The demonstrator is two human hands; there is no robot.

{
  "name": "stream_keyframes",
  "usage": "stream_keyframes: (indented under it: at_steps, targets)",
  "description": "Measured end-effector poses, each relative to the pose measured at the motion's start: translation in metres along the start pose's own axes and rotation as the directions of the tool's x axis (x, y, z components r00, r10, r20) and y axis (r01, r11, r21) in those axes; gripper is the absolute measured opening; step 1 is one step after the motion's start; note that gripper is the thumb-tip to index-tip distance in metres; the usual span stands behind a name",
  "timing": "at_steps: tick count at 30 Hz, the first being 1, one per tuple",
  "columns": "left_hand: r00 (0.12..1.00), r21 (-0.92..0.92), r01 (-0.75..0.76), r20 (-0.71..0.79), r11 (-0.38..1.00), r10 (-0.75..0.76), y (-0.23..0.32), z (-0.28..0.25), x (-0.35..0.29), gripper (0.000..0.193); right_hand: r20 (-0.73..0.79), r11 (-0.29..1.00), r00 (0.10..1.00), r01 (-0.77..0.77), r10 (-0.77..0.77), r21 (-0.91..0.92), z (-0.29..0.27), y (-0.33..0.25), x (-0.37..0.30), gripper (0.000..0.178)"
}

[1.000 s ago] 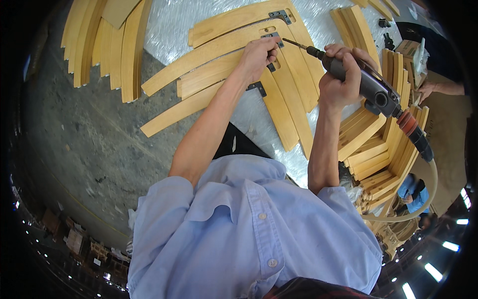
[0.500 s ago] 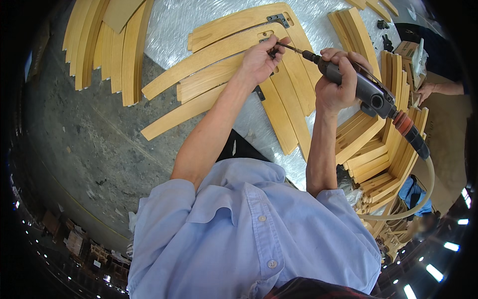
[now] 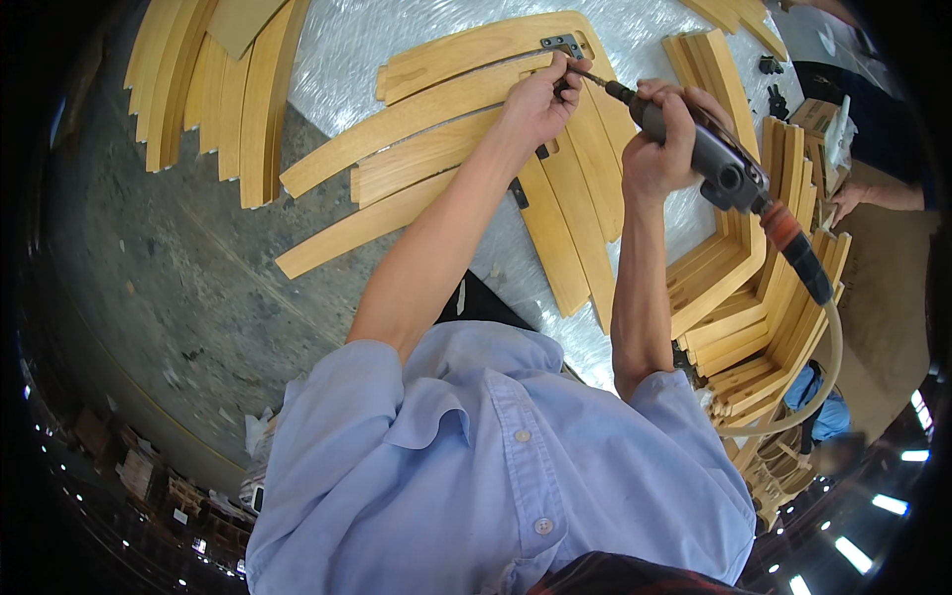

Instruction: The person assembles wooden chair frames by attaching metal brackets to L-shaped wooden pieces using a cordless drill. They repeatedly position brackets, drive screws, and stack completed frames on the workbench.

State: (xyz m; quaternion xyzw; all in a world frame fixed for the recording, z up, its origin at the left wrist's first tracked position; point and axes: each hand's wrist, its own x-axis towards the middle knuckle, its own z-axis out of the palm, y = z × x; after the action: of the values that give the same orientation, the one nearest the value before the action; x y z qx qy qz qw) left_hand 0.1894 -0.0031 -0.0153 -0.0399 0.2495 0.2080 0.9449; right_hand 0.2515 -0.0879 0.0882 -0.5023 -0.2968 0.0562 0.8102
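My right hand (image 3: pixel 662 144) is wrapped round a dark grey air screwdriver (image 3: pixel 722 164), whose long bit points left and away from me. At the bit's tip, my left hand (image 3: pixel 543 99) is closed, with thumb and fingers pinched together. Small dark pieces show between its fingers, too small to name. Just beyond the left fingertips, a black metal corner bracket (image 3: pixel 562 44) lies on a joint of light wooden curved pieces (image 3: pixel 436 66). Several such pieces lie side by side, angled at that corner. The spot where bit and fingertips meet is partly hidden by my fingers.
A pale air hose (image 3: pixel 836 362) loops down from the screwdriver. Stacked curved wooden parts (image 3: pixel 716 268) stand to the right, more wooden lengths (image 3: pixel 260 119) at the far left. Another person's hand (image 3: pixel 846 201) reaches in beside cardboard at the right. Plastic-wrapped sheeting (image 3: pixel 377 35) covers the work surface.
My left hand has moved away from me and to the right, toward the far bracket. The screwdriver and right hand have shifted slightly left, with the bit still at the left fingers.
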Motion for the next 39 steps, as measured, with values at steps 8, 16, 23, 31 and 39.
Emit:
stream_keyframes:
  at_steps: [8,16,23,31,39]
  targets:
    - [0.999,0.045,-0.019,0.048,0.999,0.016,0.011,-0.017,0.031,0.017,0.060,0.998,0.997,-0.041,0.044,-0.038,0.002,0.040,0.020,0.025]
    - [0.994,0.048,-0.067,-0.080,0.997,0.070,0.006,-0.012,0.035,0.019,0.062,0.997,0.996,-0.066,0.068,-0.027,0.009,0.052,0.023,0.025]
    - [0.992,0.056,-0.076,-0.098,0.996,0.082,0.006,-0.010,0.035,0.020,0.128,0.993,0.989,-0.065,0.078,-0.100,0.013,0.052,0.025,0.022]
    - [0.966,0.367,-0.001,-0.241,0.930,0.096,0.006,0.001,0.014,0.014,0.184,0.940,0.978,-0.033,0.100,-0.339,0.031,0.075,0.036,0.016]
    - [0.954,0.688,-0.017,-0.206,0.725,0.217,0.017,0.007,-0.021,0.018,0.224,0.968,0.963,-0.099,0.151,-0.229,0.043,0.084,0.038,0.022]
